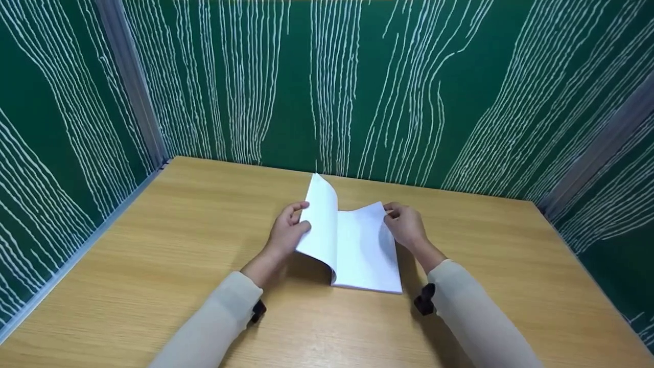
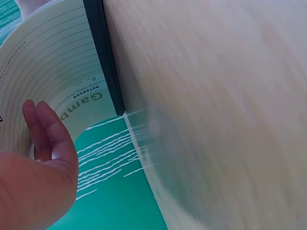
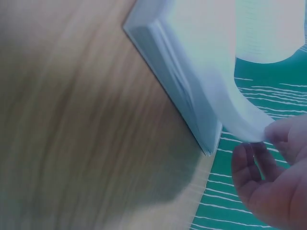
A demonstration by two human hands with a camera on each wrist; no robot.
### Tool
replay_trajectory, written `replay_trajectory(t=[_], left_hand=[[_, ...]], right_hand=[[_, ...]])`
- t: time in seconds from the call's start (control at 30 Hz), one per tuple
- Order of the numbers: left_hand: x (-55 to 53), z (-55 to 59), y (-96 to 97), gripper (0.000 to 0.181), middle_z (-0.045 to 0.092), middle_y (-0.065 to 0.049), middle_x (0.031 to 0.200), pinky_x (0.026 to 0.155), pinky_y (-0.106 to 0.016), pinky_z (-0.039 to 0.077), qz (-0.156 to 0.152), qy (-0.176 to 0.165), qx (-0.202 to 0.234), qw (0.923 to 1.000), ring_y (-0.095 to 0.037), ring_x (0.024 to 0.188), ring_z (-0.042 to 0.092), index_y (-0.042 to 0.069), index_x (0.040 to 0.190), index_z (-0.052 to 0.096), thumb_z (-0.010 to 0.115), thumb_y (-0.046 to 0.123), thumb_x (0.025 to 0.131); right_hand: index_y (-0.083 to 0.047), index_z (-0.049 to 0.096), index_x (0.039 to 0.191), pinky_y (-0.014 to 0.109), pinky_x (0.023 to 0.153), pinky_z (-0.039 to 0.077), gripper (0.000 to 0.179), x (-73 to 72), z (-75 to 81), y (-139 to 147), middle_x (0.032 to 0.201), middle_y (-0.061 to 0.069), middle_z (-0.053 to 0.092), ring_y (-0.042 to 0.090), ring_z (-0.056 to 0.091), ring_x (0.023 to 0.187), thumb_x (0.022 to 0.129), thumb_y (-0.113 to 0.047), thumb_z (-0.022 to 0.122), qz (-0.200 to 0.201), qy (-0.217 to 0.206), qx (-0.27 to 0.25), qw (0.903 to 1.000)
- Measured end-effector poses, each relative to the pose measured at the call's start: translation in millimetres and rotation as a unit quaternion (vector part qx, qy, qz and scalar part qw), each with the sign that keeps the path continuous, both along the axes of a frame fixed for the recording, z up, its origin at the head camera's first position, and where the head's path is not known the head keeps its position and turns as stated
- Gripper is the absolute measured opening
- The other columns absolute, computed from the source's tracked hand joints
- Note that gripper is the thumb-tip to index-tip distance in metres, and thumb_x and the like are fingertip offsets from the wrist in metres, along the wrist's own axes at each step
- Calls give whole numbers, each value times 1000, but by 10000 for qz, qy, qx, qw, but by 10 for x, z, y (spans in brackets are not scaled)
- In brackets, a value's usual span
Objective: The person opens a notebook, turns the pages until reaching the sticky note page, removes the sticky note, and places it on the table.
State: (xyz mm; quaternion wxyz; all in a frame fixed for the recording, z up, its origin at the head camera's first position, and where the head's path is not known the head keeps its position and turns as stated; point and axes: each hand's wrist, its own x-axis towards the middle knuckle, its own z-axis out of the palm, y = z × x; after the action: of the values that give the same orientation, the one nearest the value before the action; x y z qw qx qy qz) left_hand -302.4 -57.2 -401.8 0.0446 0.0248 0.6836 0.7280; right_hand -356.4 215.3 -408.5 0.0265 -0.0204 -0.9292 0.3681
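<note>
A notebook (image 1: 367, 253) lies open on the wooden table, its visible pages white. My left hand (image 1: 287, 231) grips the raised left side, thumb over the inner page and fingers behind. In the left wrist view, the bent cover (image 2: 57, 57) shows printed lines, the word "NOTEBOOK" and a dark spine strip (image 2: 103, 55); fingers (image 2: 48, 129) lie against its outside. At the far right corner, my right hand (image 1: 407, 227) pinches a page. The right wrist view shows that page (image 3: 240, 115) curving up from the stack, its corner between thumb and fingers.
The wooden table (image 1: 153, 266) spreads around the notebook. Green panels (image 1: 291, 102) with wavy white lines stand behind the table and at both sides, joined by grey posts (image 1: 134, 82). A dark wrist device (image 1: 425, 300) shows at the right sleeve.
</note>
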Motion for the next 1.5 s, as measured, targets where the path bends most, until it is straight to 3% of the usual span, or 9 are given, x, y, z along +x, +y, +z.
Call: replay_trajectory(t=[0.17,0.33,0.53,0.8,0.9,1.13,1.33,1.37,1.5], left_hand=[[7,0,-6,42,58,-1,108,74,-32,48,-41,-204,1,9998,-19,91,61,29,120,40,50,16,81],[10,-7,-8,41,58,0,107,74,-32,49,10,-235,43,9997,-18,91,61,31,118,41,51,17,81],[31,27,-10,43,60,-9,103,67,-31,49,36,181,-93,9998,-21,81,62,20,121,42,49,11,80],[177,219,-17,44,57,-11,110,71,-29,47,-10,92,-221,9997,-20,87,60,16,124,40,48,10,82],[179,218,-16,43,57,-9,111,72,-30,48,-12,-18,-141,9999,-21,89,60,17,123,40,47,10,82],[41,19,-14,40,56,-3,110,73,-31,48,17,-95,-77,9999,-20,91,59,28,119,42,49,17,82],[202,227,-12,42,55,-6,112,74,-30,47,-28,-200,-255,9995,-19,93,58,23,125,39,47,15,84],[221,252,-13,43,56,-7,104,71,-28,47,-33,-133,-300,9995,-17,86,59,20,126,39,47,14,84],[174,199,-22,44,58,-11,97,64,-27,47,-80,115,-202,9997,-18,75,60,15,125,39,46,9,82]], right_hand=[[-25,50,119,29,67,45,30,1,9,17,101,2,53,21,49,88,90,-27,42,467,-59,-85,9989],[-24,52,116,32,75,45,28,19,-4,-2,110,0,54,19,49,92,91,-24,39,1055,126,-63,9943],[-18,55,113,30,68,44,26,59,2,-85,108,2,56,21,50,85,90,-19,41,1354,243,-57,9905],[-20,59,106,33,78,46,22,98,49,-194,110,-4,56,19,50,95,87,-23,49,1538,172,93,9879],[-22,59,105,32,78,46,21,118,63,-222,109,-4,55,17,50,96,86,-23,50,1612,156,157,9867],[-26,59,101,31,54,50,20,168,73,-309,112,-2,50,21,53,82,88,-21,45,1556,-36,-56,9878],[-32,55,106,30,61,51,28,185,56,-377,107,0,48,20,52,85,84,-14,50,1512,61,360,9878],[-32,53,108,29,62,50,30,186,48,-381,106,1,49,20,53,84,84,-15,51,1502,113,494,9874],[-31,49,113,27,64,48,33,191,26,-384,107,3,47,21,52,85,83,-19,53,1420,170,765,9868]])
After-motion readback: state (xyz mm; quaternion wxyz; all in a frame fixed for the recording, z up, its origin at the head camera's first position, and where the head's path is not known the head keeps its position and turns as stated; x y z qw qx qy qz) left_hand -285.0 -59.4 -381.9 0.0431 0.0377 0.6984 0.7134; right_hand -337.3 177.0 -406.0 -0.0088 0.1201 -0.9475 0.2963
